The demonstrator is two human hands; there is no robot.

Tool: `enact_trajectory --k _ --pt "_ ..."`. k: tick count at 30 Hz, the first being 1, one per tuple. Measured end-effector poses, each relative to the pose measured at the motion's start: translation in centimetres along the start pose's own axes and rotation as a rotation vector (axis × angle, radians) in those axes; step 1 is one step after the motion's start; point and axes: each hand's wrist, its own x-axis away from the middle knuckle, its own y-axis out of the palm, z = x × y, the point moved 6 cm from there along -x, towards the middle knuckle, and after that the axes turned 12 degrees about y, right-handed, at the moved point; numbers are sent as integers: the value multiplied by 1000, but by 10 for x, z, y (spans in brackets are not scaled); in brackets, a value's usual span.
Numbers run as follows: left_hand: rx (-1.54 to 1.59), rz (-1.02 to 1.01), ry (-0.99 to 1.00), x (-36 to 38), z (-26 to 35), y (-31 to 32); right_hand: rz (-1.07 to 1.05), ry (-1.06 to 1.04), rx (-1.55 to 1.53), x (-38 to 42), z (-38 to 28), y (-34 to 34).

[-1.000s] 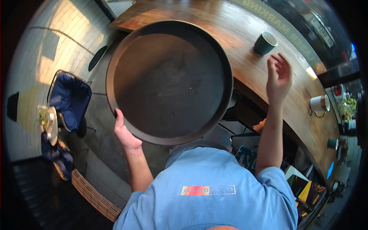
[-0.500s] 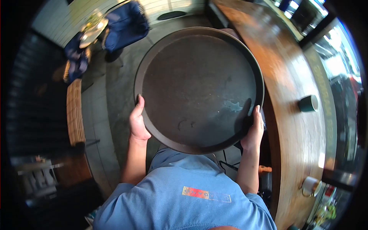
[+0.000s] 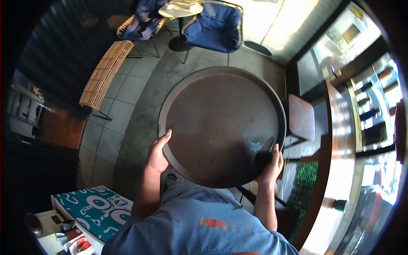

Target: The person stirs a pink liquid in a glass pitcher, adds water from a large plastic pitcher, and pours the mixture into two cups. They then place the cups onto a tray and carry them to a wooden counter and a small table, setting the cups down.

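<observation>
A large round dark brown tray [image 3: 212, 123] is held out in front of my body, its inner face turned up toward me. Its surface carries a pale bluish mark at the lower right and a few small scuffs. My left hand [image 3: 158, 155] grips the rim at the lower left, thumb over the edge. On the lower right rim my right hand [image 3: 271, 168] has the same kind of hold, thumb up and the other fingers largely hidden beneath. Nothing stands on the tray.
A long wooden counter [image 3: 318, 191] with a dark green cup [image 3: 341, 205] runs along the right, a stool [image 3: 301, 117] beside it. Ahead are blue cushioned chairs [image 3: 216, 27] and a small round table [image 3: 180, 10]. A woven bench [image 3: 106, 74] and teal patterned cabinet [image 3: 95, 208] stand left.
The view has swung right and forward, bringing the chairs nearer the middle and the teal cabinet into sight. The tray sits lower in the picture, still in both hands.
</observation>
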Motion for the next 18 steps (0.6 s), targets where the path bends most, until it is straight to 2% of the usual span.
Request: enact_trajectory --k 1,3,5,7,8,12,14,18 --pt "157 61 -10 -13 7 -16 -43 18 44 -11 11 21" --pt "118 202 78 -40 30 -50 -112 9 -7 -15 17 93" --pt "-40 346 201 -59 64 -83 -172 71 -8 -38 44 129" --pt "4 346 218 -80 96 -111 -243 291 -100 -60 71 175" --pt "38 324 229 -91 113 -120 -262 308 -140 -67 78 199" --pt "-17 372 318 -125 185 -120 -282 290 -67 -81 88 282" --pt "44 338 350 -151 200 -130 -181 189 103 -90 86 309" --pt "-54 346 369 -204 207 -148 -236 257 74 -129 98 343"
